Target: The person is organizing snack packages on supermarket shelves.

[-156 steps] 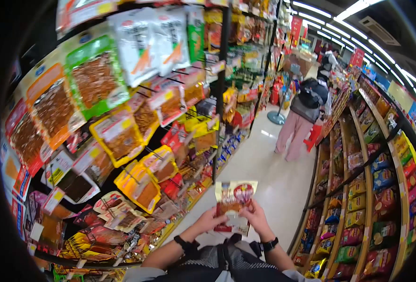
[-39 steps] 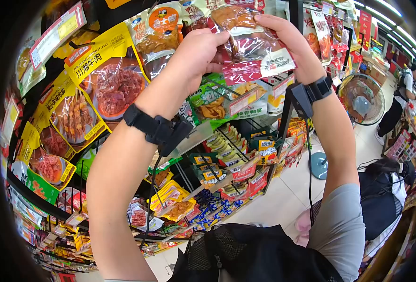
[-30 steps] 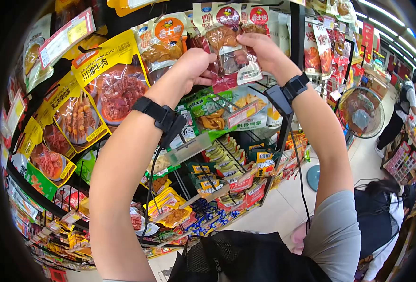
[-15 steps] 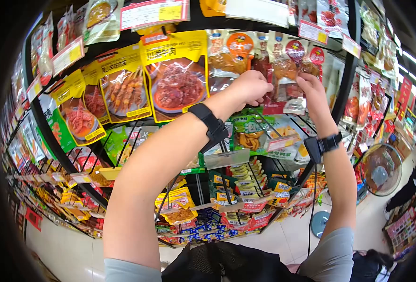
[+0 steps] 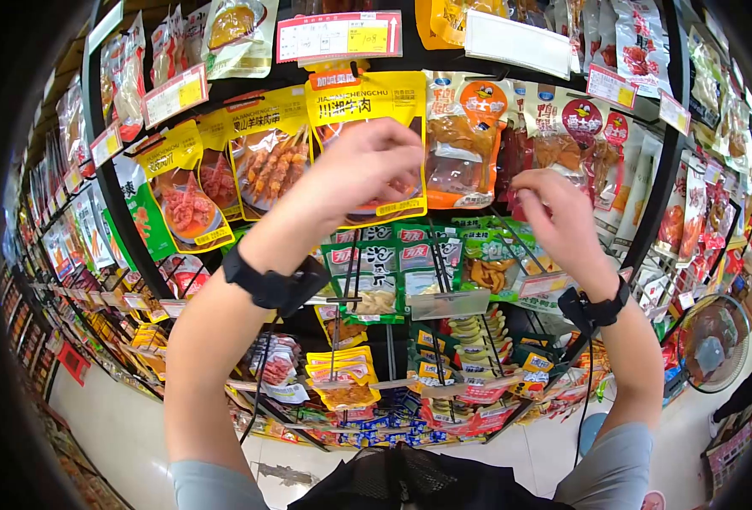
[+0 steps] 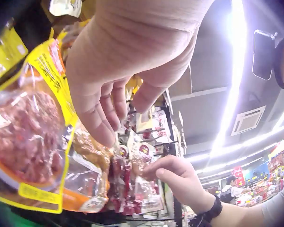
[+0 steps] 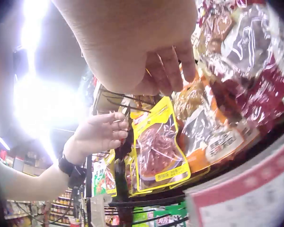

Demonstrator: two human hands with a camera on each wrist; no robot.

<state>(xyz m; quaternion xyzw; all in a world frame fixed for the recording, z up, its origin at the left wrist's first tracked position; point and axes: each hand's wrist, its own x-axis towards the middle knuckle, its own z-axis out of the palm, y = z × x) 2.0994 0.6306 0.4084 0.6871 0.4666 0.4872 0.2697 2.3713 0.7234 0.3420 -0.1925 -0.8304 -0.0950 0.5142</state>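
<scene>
A cream-and-maroon bag of duck meat point(image 5: 554, 157) hangs in the shelf row, no hand holding it. My right hand point(image 5: 559, 221), fingers loosely bent, is just below and in front of its lower left part. My left hand point(image 5: 367, 174) hovers before a yellow bag of beef point(image 5: 406, 191), fingers relaxed, covering part of its picture. Between the hands hangs an orange-edged bag of duck point(image 5: 461, 140). In the left wrist view my left hand point(image 6: 132, 52) holds nothing. The right wrist view shows my right hand point(image 7: 137, 47) with bent fingers near the orange-edged bag point(image 7: 201, 127).
Price tags point(image 5: 338, 36) stick out above the bags. Below hang green bags point(image 5: 367, 272) on metal hooks, with a clear plastic tag holder point(image 5: 448, 303) jutting forward. A standing fan point(image 5: 712, 344) is at the right. Black shelf posts point(image 5: 661, 191) frame the row.
Both hands held the cream-and-maroon bag over the aisle, then raised it to the shelf. Now it hangs there, let go; my left hand has moved away left and my right hand has dropped lower.
</scene>
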